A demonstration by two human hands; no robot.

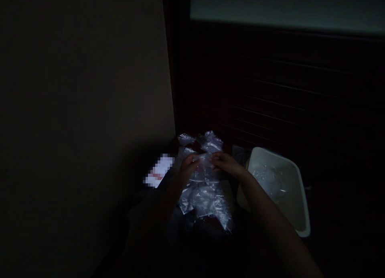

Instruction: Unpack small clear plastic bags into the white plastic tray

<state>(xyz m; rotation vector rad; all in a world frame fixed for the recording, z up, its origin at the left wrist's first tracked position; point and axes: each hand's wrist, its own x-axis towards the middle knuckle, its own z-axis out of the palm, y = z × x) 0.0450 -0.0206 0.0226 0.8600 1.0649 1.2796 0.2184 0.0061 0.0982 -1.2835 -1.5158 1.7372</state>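
A clear plastic bag (204, 165) is stretched between my two hands. Its left edge is pinched by my left hand (189, 165), and my right hand (221, 161) grips the other side near the top. Below and nearer to me lies a heap of crinkled clear plastic bags (204, 199), shiny in the dim light. Beyond my hands are more bunched plastic bags (212, 141) and a small crumpled one (185, 139). The fingertips are dark and partly hidden by the plastic.
A pale plastic bin (303, 205) with clear plastic inside stands to the right. To the left, a bright, pixelated rectangle (159, 170) glows. A plain wall (90, 89) is on the left, and dark wooden slats (270, 81) rise behind. The scene is very dark.
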